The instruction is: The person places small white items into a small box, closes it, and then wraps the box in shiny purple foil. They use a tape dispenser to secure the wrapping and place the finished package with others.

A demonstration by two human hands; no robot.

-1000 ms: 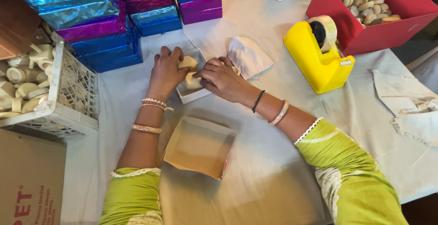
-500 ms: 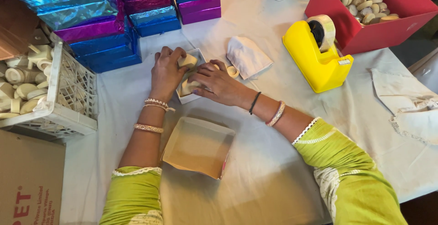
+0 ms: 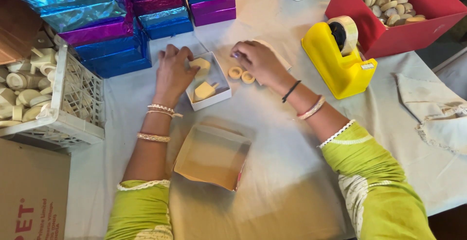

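The left hand (image 3: 174,72) lies palm down, fingers curled over the rim of a small white box (image 3: 208,82) at the table (image 3: 272,172) centre, gripping it. The right hand (image 3: 258,61) rests loosely open beside two pale rings (image 3: 242,74), holding nothing. Stacked shiny boxes (image 3: 112,30) crowd the left; a yellow tape dispenser (image 3: 340,57) stands right.

**Green sleeves and stacked bangles**

Both arms wear lime-green sleeves edged with white trim. The left hand (image 3: 174,72), frame centre, carries beaded and gold bangles; the right hand (image 3: 258,61) shows a black band and pink-and-pale bangles.
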